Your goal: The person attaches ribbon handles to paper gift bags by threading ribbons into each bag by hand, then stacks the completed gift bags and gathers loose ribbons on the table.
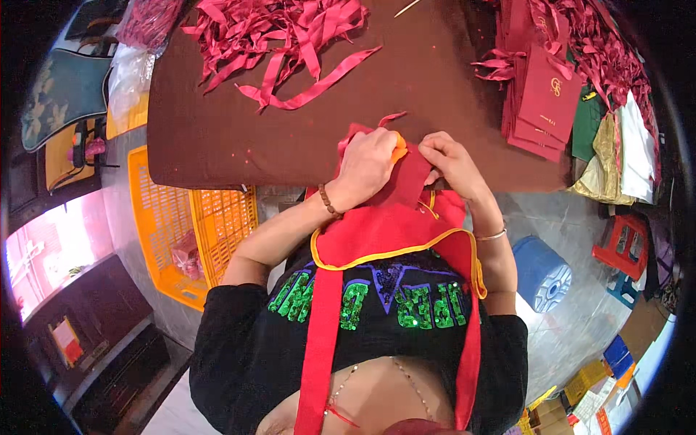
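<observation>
Red apron (384, 232) underlies maroon pouch (407, 177) between the fingers (441, 143).

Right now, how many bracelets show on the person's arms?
2: a brown beaded bracelet at the wrist of the left hand, and a silvery bangle behind the right hand. Both hands are at the dark red piece. Nothing suggests others are hidden.

dark-red piece (408, 179) partly behind left hand (368, 157), ribbon heap (286, 29) cropped above
</observation>
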A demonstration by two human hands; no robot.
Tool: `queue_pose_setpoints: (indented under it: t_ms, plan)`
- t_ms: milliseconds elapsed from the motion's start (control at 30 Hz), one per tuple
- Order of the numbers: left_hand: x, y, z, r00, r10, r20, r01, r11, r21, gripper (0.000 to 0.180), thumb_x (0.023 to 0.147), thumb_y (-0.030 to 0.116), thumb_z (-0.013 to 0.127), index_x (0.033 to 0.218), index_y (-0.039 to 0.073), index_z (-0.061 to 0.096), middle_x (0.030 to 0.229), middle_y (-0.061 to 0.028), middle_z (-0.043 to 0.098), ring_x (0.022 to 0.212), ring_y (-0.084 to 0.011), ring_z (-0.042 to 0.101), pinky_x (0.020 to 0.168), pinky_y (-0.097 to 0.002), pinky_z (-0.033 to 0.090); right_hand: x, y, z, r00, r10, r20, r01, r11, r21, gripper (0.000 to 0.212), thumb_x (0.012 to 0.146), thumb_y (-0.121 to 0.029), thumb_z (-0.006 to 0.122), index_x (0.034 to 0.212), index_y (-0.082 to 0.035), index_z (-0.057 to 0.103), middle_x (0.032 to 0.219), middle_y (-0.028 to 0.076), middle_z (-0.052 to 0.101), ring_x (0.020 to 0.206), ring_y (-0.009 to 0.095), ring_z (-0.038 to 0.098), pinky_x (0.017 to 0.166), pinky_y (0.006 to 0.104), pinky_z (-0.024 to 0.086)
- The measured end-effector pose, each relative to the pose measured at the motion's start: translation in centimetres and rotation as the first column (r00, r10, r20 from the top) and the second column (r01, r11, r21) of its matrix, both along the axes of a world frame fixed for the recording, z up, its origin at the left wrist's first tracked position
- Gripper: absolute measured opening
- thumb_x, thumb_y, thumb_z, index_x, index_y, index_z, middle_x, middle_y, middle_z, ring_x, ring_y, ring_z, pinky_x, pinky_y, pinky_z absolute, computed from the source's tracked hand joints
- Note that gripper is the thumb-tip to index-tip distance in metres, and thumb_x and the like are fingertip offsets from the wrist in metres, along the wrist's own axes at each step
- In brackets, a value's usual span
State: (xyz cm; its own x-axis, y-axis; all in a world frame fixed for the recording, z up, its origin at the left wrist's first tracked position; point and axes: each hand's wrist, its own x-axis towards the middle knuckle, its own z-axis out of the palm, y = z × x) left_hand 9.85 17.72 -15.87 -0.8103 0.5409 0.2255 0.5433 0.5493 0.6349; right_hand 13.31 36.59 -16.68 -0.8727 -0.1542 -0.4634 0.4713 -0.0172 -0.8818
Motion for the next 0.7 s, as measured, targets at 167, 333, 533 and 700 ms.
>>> queue_pose_setpoints:
  t_ms: [167, 333, 533, 700]
  plan:
    - [0.0, 0.5, 0.2, 0.997, -0.003, 0.082, -0.006, 0.994, 0.11, 0.009, 0.075, 0.004, 0.061, 0.081, 0.001, 0.055, 0.075, -0.0138, 0.057, 0.068, -0.0318, 0.058, 0.058, -0.0378, 0.045, 0.1, -0.2, 0.6, 1.0, 0.003, 0.014, -0.003, 1.0, 0.007, 0.024, 0.09, -0.018, 0.05, 0.091, 0.005, 0.056, 0.105, 0.006, 0.044, 0.056, 0.014, 0.058, 0.049, 0.0212, 0.044]
    - [0.1, 0.7, 0.4, 0.998, 0.027, 0.062, -0.034, 0.992, 0.119, 0.016, 0.073, 0.001, 0.062, 0.087, 0.001, 0.055, 0.075, -0.0154, 0.058, 0.07, -0.0301, 0.06, 0.059, -0.0342, 0.047, 0.5, -0.4, 1.0, 0.997, 0.021, -0.078, -0.019, 0.999, 0.032, 0.025, 0.091, -0.018, 0.049, 0.093, 0.006, 0.056, 0.107, 0.008, 0.044, 0.063, 0.014, 0.058, 0.053, 0.0219, 0.048]
    - [0.2, 0.0, 0.9, 0.918, 0.08, 0.39, -0.192, 0.946, 0.26, 0.023, 0.078, 0.001, 0.061, 0.1, 0.001, 0.053, 0.081, -0.0129, 0.063, 0.075, -0.0216, 0.064, 0.064, -0.0291, 0.048, 0.5, -0.2, 0.9, 1.0, 0.017, -0.026, -0.016, 0.999, 0.047, 0.025, 0.091, -0.017, 0.048, 0.096, 0.007, 0.056, 0.109, 0.008, 0.044, 0.067, 0.015, 0.058, 0.055, 0.0221, 0.05]
    - [0.5, -0.4, 0.8, 0.894, 0.05, 0.446, -0.166, 0.961, 0.223, 0.029, 0.078, 0.001, 0.06, 0.105, 0.001, 0.05, 0.082, -0.0118, 0.063, 0.075, -0.0211, 0.063, 0.063, -0.0296, 0.048, 0.5, -0.4, 1.3, 0.997, 0.066, -0.026, -0.063, 0.994, 0.092, 0.026, 0.09, -0.015, 0.048, 0.103, 0.006, 0.056, 0.111, 0.007, 0.044, 0.068, 0.014, 0.058, 0.055, 0.0218, 0.049]
